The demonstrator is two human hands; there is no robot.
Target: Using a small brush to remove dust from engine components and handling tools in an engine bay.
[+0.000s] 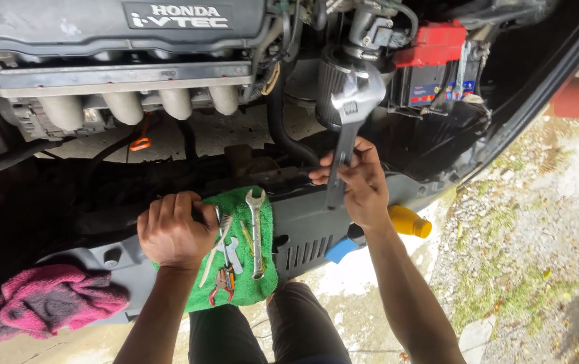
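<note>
An adjustable wrench point(345, 128) is gripped by its handle in the right hand point(360, 182), just right of the frame's centre, its head raised toward the upper middle beside a black filter point(330, 91) and a battery point(431, 71). The left hand point(171, 232) is rested, fingers curled and holding nothing, on a green towel point(262, 283) at lower centre, where a spanner point(256, 232) and pliers point(224, 280) are laid. A pink rag point(46, 300) is seen at lower left.

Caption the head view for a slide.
Right hand lifts an adjustable wrench over the engine bay; left hand rests on a green cloth of tools.
</note>
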